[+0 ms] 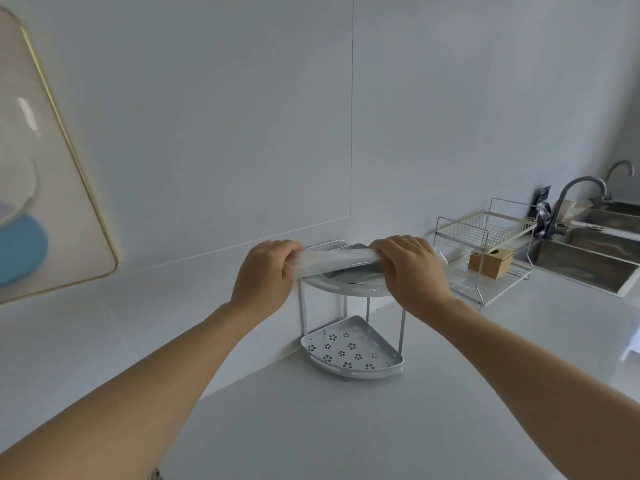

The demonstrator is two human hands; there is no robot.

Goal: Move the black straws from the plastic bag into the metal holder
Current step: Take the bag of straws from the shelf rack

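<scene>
At the centre of the frame the left hand (pixel 265 271) and right hand (pixel 410 268) pinch the ends of the plastic bag (pixel 337 260) above the corner rack (pixel 349 306), and should keep it level while opening one end.

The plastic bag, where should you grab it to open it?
Probably at its two short ends, from above. The plastic bag lies sideways over the corner rack, and the left hand and right hand each pinch one end.
</scene>
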